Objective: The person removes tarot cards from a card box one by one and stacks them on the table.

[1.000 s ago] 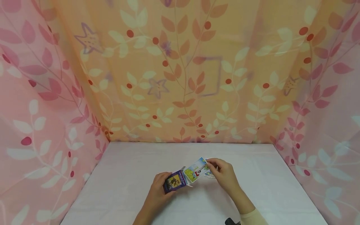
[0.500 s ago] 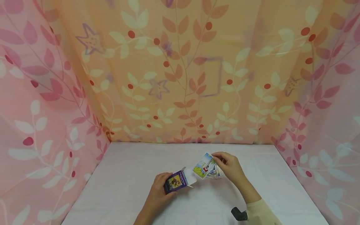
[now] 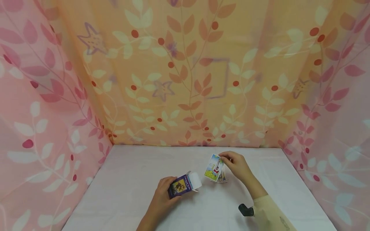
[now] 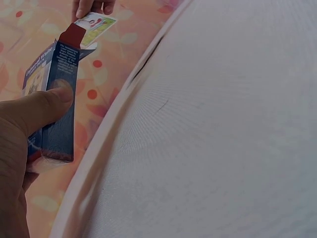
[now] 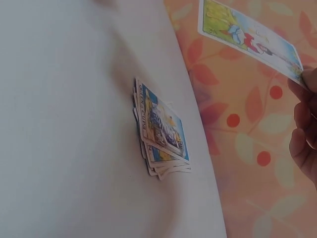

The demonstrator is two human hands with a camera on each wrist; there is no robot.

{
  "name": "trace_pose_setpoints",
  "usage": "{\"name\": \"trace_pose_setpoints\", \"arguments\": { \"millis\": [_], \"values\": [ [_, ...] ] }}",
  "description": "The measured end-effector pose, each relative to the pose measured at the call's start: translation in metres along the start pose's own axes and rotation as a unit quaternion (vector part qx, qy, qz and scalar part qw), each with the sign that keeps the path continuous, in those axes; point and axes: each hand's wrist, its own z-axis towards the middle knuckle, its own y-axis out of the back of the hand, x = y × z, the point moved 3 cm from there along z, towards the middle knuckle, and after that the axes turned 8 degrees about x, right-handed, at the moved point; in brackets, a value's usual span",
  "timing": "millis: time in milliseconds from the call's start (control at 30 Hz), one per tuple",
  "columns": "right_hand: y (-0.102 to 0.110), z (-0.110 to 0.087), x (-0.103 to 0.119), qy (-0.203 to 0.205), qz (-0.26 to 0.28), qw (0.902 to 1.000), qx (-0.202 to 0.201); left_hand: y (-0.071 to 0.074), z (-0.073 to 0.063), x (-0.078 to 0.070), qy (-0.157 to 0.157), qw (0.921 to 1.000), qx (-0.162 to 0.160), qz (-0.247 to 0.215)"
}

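Note:
My left hand [image 3: 165, 194] grips a dark blue card box [image 3: 180, 186] whose white end flap stands open toward the right. In the left wrist view the thumb presses along the side of the box [image 4: 62, 119]. My right hand [image 3: 235, 163] pinches a tarot card [image 3: 214, 167] by its corner, between thumb and fingertips. The card, with a figure in red on yellow and green ground, is held up over a loose pile of tarot cards [image 5: 162, 124]. In the right wrist view the pile's top card reads "Queen of Cups", and the held card is apart from it.
A white cloth covers the table [image 3: 130, 173]. Patterned curtains [image 3: 185, 80] stand at the back and both sides. A black angular object [image 3: 246, 210] sits by the right sleeve [image 3: 270, 211].
My right hand has drawn the card out of the box and carried it right and away, over the pile. The left hand and box have stayed nearly still.

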Motion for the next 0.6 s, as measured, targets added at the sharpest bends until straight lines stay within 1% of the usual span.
{"name": "trace_pose_setpoints", "arguments": {
  "millis": [100,300,467,600],
  "values": [
    [0.000,0.005,-0.002,-0.011,0.003,0.9999,0.009,0.000,0.000,0.001,0.005,1.0000,0.003,-0.001],
    [-0.004,0.013,-0.011,-0.039,0.008,0.9990,0.020,-0.001,0.000,0.002,0.005,1.0000,0.004,0.004],
    [-0.010,0.019,-0.024,-0.058,0.000,0.9976,0.037,-0.001,0.001,0.002,0.020,0.9998,0.010,-0.001],
    [-0.014,0.021,-0.036,-0.073,-0.005,0.9965,0.040,-0.002,0.000,0.001,0.027,0.9995,0.013,-0.006]
  ]
}}
